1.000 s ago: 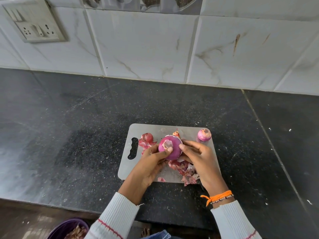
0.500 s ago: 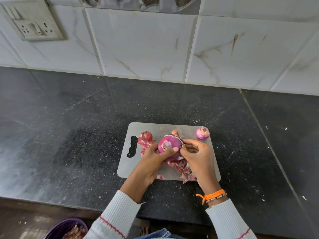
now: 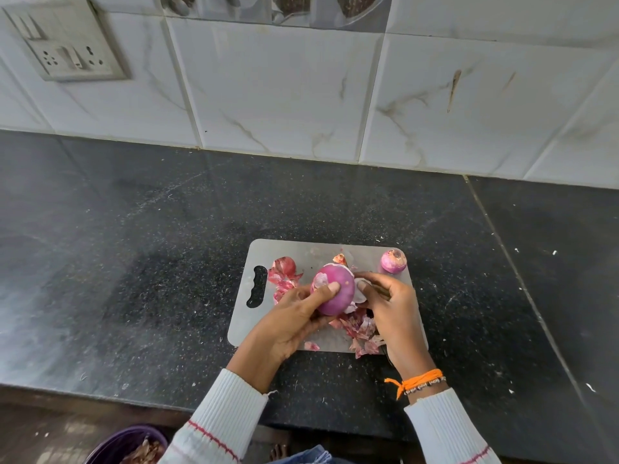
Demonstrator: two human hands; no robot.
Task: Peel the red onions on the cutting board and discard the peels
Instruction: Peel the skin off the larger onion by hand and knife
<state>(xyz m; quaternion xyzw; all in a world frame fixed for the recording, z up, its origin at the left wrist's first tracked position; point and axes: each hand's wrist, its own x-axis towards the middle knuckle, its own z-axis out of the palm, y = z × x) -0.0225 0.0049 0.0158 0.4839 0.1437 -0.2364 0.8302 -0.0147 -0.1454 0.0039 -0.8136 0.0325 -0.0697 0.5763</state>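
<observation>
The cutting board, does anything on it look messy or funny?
A bit messy: torn peels lie loose on the cutting board, some poking over its near edge. Pale crumbs dot the dark counter on the right. Nothing looks broken.

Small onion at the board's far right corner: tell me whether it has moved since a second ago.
No. The small onion sits at the same corner of the cutting board.

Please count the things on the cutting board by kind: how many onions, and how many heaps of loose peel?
Onions: 2, one held, one small at the far right corner
Peel heaps: 2, one by the handle slot, one under the hands
Total: 4
</observation>
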